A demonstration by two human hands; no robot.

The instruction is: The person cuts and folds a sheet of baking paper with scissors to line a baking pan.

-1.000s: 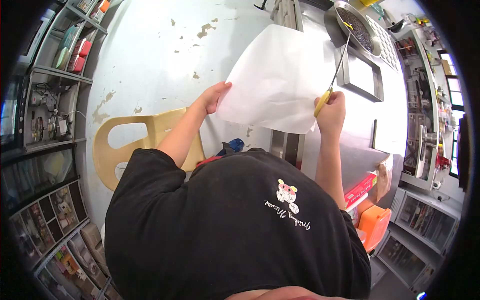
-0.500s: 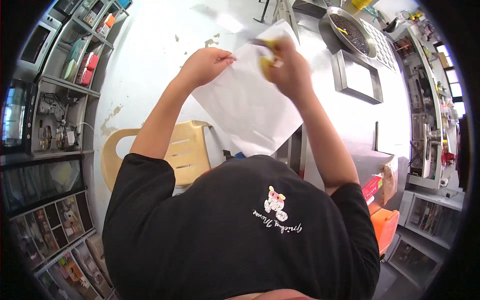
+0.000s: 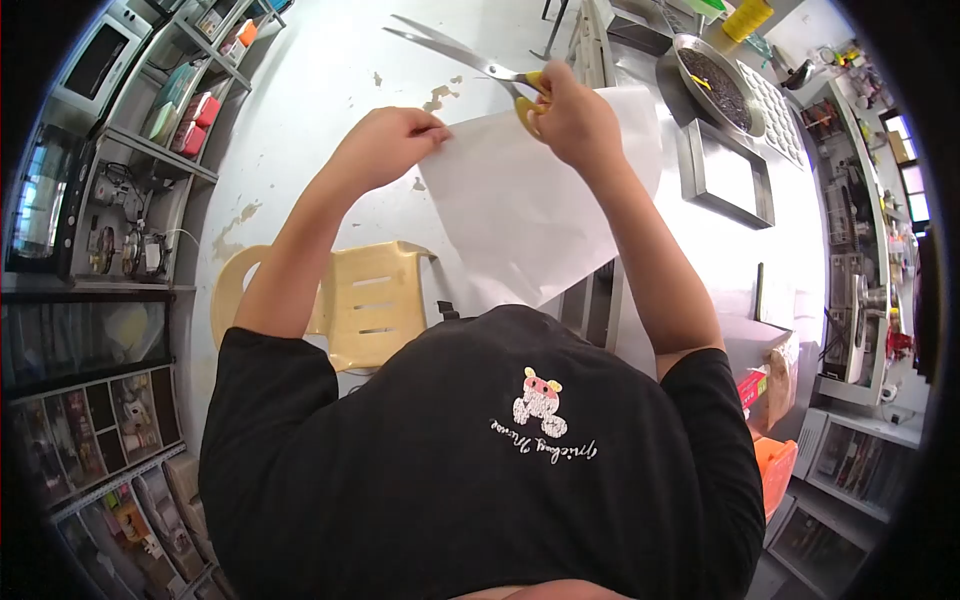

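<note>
Head view showed the left hand [image 3: 385, 145], its grip pinched shut on a corner of the paper [image 3: 520, 220], stretching the sheet taut in the air over the bench's [image 3: 800, 250] left edge, just below the open-bladed scissors [image 3: 470, 58] that the right hand's [image 3: 570, 120] grip clasped by the handles.

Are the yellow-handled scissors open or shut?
Open: the two metal blades of the yellow-handled scissors, held in the right hand, spread apart.

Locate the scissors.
Head view, top centre: the scissors sit in the right hand, blades open, at the top edge of the white paper that the left hand pinches.
</note>
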